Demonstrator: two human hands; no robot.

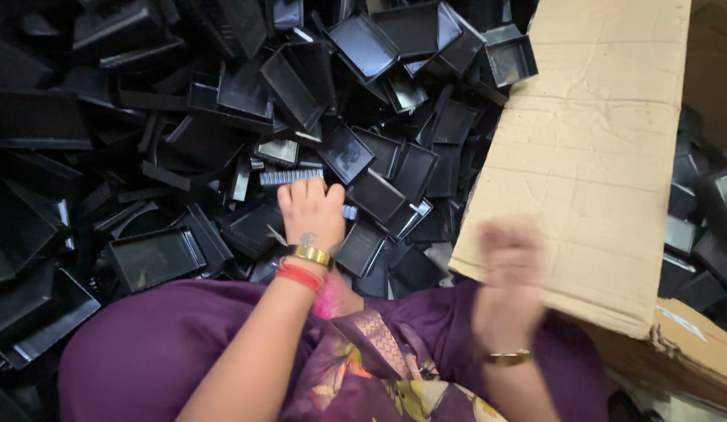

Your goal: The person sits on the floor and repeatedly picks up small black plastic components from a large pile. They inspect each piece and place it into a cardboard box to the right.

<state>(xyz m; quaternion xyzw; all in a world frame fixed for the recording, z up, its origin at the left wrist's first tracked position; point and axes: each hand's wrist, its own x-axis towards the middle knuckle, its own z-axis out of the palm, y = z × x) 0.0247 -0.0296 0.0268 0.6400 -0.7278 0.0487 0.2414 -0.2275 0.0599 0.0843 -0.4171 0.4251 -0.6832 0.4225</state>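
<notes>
One left hand (310,209) on ribbed strip (291,177), lying crosswise

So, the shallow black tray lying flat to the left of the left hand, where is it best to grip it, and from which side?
Probably by the raised rim on the right short end of the shallow black tray, coming from the right, where the left hand already is. It lies open side up, so the fingers can pinch the thin wall.

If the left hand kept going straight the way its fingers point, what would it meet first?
Most likely the grey ribbed strip at the left hand fingertips, with black plastic trays heaped just beyond; depth is unclear.
</notes>
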